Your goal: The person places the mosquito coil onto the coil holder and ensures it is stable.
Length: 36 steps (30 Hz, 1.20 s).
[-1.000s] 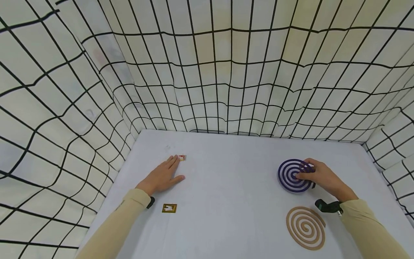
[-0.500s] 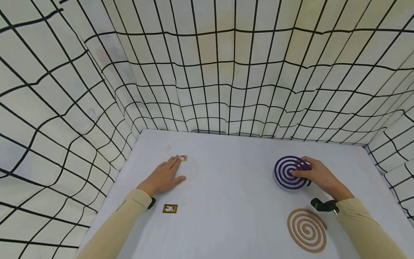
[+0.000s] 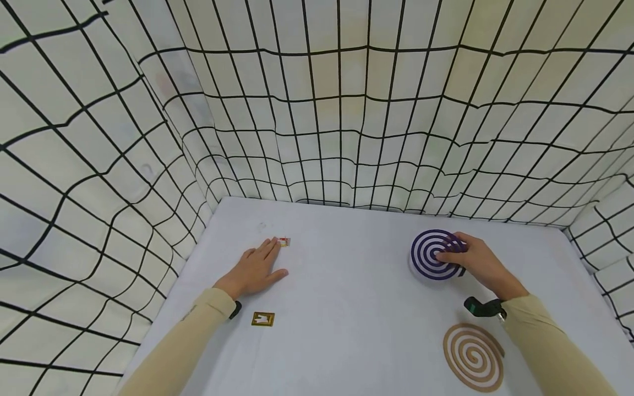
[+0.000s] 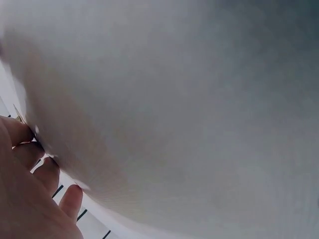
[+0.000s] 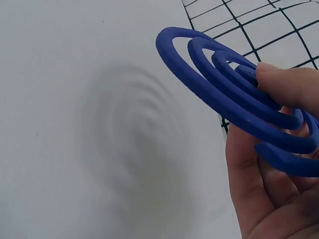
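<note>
- Tan coil (image 3: 474, 357), one, flat spiral, lying on the white table (image 3: 346, 308); landmark for the places below.
- Purple-blue coil (image 3: 426, 254), one, raised above the table beyond the tan coil and slightly to its left; tilted, its shadow cast below it in the right wrist view.
- Right hand (image 3: 477, 261), one, beyond the tan coil; clamped on the purple-blue coil, thumb near the centre, fingers beneath.
- Left hand (image 3: 255, 269), one, well to the left of the tan coil and beyond it; flat, fingers straight, thumb apart, gripping nothing visible.
- Red-and-white label (image 3: 284, 242), one, far left of the tan coil and beyond it, at the left fingertips; partly covered, perhaps.
- Gold-bordered label (image 3: 263, 319), one, well left of the tan coil, a little beyond it.
- Risks, as judged: a loosened thumb could let the purple-blue coil slip; pressure at its middle could flex the rings or pull the spiral out of plane; a low wrist could drag the right wrist device (image 3: 482, 307), just beyond the tan coil, against it; a sliding left hand could shift the red-and-white label.
- Writing: none legible. Both labels carry print too small to read; no brand identifiable.
</note>
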### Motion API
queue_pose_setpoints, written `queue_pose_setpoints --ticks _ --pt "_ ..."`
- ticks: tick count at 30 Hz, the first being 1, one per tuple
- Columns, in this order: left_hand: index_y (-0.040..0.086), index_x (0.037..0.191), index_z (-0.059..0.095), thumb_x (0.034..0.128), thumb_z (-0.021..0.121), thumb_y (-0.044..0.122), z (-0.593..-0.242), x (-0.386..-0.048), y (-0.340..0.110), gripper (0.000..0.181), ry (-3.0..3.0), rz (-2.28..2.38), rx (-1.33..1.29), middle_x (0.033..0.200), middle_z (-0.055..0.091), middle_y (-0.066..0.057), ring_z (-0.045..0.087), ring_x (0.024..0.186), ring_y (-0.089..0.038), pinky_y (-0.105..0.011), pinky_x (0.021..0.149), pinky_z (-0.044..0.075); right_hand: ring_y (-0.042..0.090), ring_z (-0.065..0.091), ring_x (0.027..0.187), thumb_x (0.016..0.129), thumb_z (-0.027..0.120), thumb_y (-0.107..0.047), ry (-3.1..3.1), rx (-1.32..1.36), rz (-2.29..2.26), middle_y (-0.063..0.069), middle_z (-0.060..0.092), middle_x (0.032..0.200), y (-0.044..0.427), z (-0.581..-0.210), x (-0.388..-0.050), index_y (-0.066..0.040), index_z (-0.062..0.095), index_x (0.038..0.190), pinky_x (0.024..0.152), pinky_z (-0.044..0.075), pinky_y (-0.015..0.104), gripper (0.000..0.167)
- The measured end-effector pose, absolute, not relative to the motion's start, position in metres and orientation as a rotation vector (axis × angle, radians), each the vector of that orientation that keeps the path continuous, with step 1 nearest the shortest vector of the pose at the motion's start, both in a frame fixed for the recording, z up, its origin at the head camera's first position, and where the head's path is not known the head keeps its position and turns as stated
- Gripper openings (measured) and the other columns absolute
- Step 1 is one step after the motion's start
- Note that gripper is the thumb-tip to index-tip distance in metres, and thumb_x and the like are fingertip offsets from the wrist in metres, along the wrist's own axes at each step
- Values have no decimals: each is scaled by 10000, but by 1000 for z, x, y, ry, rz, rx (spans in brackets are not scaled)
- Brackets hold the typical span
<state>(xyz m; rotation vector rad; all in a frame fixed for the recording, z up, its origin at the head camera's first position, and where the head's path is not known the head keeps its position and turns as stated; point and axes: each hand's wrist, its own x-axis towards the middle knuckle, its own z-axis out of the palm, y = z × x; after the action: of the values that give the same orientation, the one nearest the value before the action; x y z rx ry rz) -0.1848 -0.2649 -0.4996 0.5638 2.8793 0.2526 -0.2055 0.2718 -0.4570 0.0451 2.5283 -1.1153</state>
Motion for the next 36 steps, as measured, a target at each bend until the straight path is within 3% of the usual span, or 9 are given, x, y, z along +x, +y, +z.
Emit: queue_pose_setpoints --ticks 22,29,36 --pt "-33 1627 220 1062 475 535 -499 -183 -264 841 2876 220 584 1726 213 -212 231 1605 -410 -638 1222 282 518 372 1500 901 766 -520 2457 73 -1280 311 346 1635 222 -446 -230 -46 100 1666 1205 341 637 1120" --pt "-26 1632 207 1062 464 548 -496 -183 -262 849 2860 231 570 1732 194 -205 215 1610 -408 -648 1233 259 487 431 1476 905 785 -465 2426 38 -1362 283 408 1611 212 -444 -232 -82 190 1660 1196 372 613 1035" --pt "-3 1644 179 1062 442 569 -499 -185 -264 858 2847 209 553 1745 158 -185 178 1624 -391 -636 1250 237 487 426 1482 883 802 -482 2432 61 -1354 276 390 1625 202 -444 -238 -71 171 1663 1203 368 603 1084"
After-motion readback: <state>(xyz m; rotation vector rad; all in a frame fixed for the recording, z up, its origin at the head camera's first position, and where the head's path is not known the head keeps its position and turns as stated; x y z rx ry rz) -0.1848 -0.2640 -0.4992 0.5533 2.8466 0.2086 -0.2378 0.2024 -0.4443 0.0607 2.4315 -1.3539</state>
